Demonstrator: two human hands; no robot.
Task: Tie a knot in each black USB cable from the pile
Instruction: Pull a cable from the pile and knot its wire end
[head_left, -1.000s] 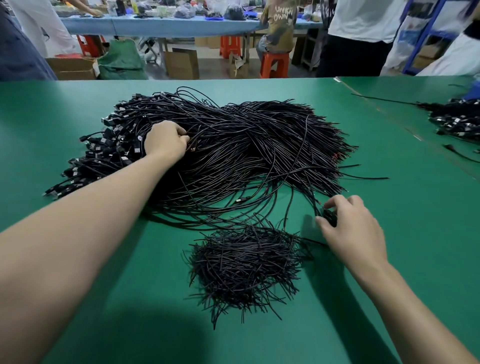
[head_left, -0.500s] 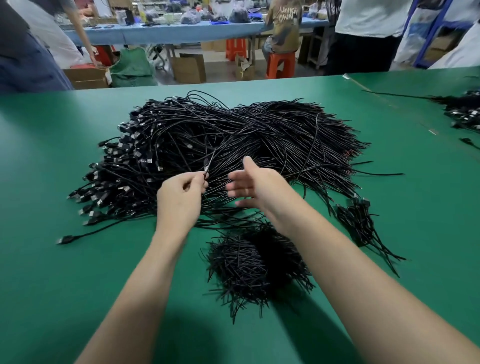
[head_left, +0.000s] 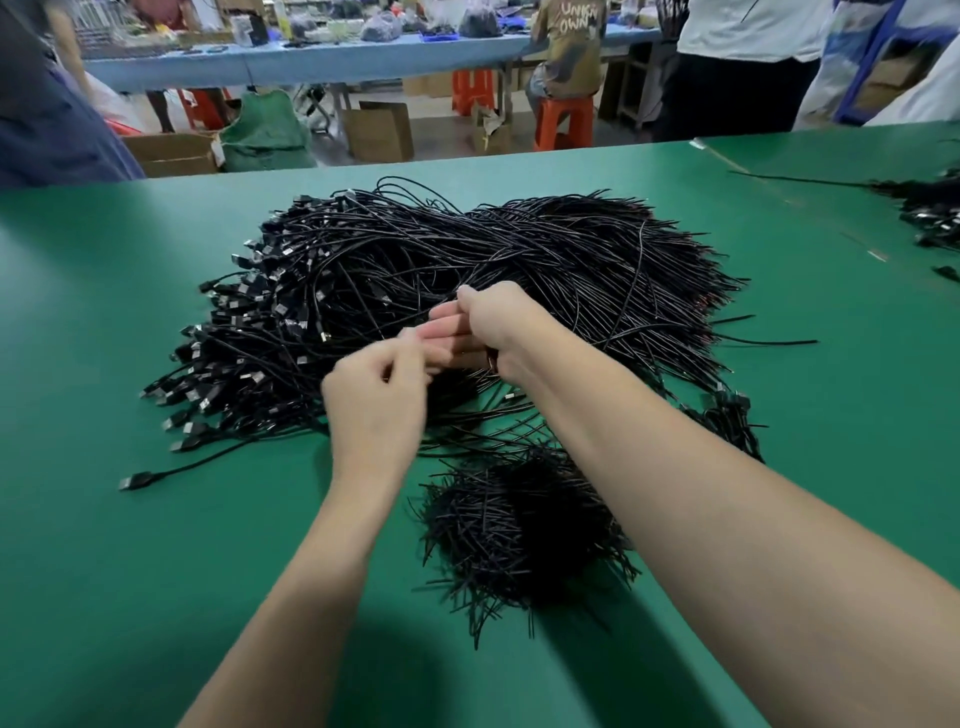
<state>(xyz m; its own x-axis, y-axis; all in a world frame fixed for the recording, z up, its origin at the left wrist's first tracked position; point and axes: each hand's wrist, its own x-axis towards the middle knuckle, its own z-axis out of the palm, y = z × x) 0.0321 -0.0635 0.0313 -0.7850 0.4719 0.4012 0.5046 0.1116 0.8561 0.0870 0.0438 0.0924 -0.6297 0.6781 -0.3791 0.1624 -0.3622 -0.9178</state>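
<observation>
Right now my left hand (head_left: 376, 400) and right hand (head_left: 491, 325) meet fingertip to fingertip over the near edge of the pile (head_left: 467, 291) mid-surface, both seemingly pinched on one cable too blurred to trace, its length probably trailing leftward.

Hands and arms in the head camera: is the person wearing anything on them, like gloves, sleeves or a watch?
Nothing shows. The left hand and right hand are bare, without gloves or visible rings. Both forearms are uncovered to the picture's edge, with no sleeve, watch or band in view.
</observation>
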